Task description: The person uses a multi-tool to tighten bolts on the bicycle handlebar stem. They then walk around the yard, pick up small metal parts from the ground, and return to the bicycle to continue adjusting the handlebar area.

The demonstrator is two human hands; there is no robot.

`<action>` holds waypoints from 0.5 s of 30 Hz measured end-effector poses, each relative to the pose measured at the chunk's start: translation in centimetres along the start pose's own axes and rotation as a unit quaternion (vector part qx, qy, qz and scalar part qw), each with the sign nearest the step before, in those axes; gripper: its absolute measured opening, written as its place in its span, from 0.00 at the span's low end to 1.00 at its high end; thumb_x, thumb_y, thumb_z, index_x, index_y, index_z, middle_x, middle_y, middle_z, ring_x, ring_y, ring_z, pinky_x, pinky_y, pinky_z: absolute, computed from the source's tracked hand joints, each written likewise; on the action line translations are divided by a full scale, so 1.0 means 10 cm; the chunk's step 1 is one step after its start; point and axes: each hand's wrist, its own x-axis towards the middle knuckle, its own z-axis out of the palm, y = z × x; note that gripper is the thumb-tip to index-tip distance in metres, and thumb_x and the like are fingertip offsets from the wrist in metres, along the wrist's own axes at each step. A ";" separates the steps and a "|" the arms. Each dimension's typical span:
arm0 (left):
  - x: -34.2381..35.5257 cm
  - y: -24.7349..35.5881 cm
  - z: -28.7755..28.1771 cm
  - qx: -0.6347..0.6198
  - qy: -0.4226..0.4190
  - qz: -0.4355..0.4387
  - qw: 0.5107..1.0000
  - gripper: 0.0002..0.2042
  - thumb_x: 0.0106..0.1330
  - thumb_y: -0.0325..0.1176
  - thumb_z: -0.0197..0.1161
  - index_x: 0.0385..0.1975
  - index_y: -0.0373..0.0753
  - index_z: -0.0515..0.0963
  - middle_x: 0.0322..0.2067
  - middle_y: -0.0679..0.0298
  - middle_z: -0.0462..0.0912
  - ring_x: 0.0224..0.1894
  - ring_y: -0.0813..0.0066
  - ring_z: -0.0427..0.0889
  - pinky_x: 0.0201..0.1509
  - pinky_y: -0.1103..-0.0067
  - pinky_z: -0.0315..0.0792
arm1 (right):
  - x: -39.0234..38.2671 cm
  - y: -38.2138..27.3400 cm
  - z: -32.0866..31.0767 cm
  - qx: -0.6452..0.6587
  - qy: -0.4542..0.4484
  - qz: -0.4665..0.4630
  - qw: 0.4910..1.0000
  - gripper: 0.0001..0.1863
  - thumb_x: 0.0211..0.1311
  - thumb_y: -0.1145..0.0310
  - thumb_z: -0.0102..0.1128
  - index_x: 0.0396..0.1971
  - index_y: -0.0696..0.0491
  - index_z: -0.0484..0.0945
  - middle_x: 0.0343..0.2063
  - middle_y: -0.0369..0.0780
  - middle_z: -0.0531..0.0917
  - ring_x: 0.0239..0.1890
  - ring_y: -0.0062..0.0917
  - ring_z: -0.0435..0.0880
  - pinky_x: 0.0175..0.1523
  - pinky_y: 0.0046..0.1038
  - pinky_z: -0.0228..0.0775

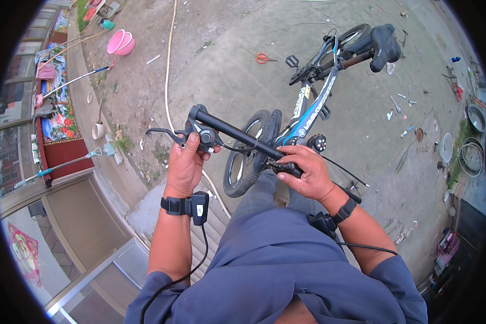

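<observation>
A black handlebar [237, 131] slants across in front of me, its left end higher up in the view. My left hand [186, 164] is closed around a brake lever with a shifter housing [206, 137], beside the bar's left end; the lever blade points left. My right hand [310, 171] is wrapped round the lower right part of the handlebar, thumb and fingers pressing on it. Beyond my hands stands a black, white and blue bicycle [313, 105], its front wheel [248, 156] close to my legs. A thin black cable runs from the shifter housing behind the bar.
Orange-handled scissors [264, 57] lie on the ground left of the bicycle. Small tools and parts, including a wrench [396, 103], are scattered to the right. A pale hose [170, 70] runs along the left. A pink bucket [122, 43] stands farther off, and a white basin [446, 147] at right.
</observation>
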 end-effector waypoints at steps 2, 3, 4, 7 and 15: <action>0.04 -0.05 -0.07 -0.009 -0.018 0.009 1.000 0.18 0.75 0.46 0.62 0.51 0.38 0.77 0.45 0.56 0.87 0.38 0.70 0.86 0.35 0.81 0.73 | 0.01 0.00 0.01 -0.001 0.001 0.000 1.000 0.16 0.51 0.57 0.76 0.38 0.48 0.86 0.53 0.37 0.85 0.55 0.37 0.82 0.63 0.39 0.70; 0.06 -0.08 -0.10 -0.017 -0.027 0.012 0.999 0.18 0.74 0.47 0.62 0.51 0.37 0.77 0.44 0.56 0.86 0.38 0.70 0.86 0.35 0.80 0.73 | 0.01 0.00 0.01 -0.002 -0.002 0.000 1.000 0.16 0.51 0.57 0.76 0.38 0.48 0.86 0.53 0.37 0.85 0.55 0.37 0.82 0.63 0.39 0.71; 0.08 -0.12 -0.14 -0.027 -0.036 0.014 0.999 0.19 0.74 0.47 0.63 0.51 0.37 0.77 0.44 0.56 0.86 0.38 0.69 0.86 0.36 0.80 0.73 | 0.01 0.00 0.00 -0.002 -0.005 -0.001 1.000 0.16 0.51 0.57 0.75 0.38 0.48 0.86 0.54 0.37 0.85 0.55 0.37 0.82 0.63 0.39 0.71; 0.20 -0.23 -0.25 -0.073 -0.097 0.026 0.992 0.19 0.73 0.47 0.63 0.50 0.37 0.77 0.43 0.57 0.86 0.40 0.67 0.85 0.39 0.77 0.75 | 0.02 -0.01 0.00 -0.010 -0.003 -0.002 1.000 0.17 0.51 0.57 0.75 0.39 0.48 0.86 0.54 0.37 0.85 0.55 0.37 0.82 0.63 0.39 0.71; 0.21 -0.30 -0.33 -0.147 -0.075 -0.020 0.986 0.17 0.74 0.47 0.62 0.50 0.39 0.78 0.44 0.59 0.87 0.48 0.61 0.87 0.50 0.68 0.81 | 0.03 -0.03 0.00 -0.010 0.001 -0.031 0.999 0.17 0.53 0.63 0.76 0.42 0.52 0.84 0.53 0.42 0.85 0.53 0.40 0.84 0.60 0.38 0.73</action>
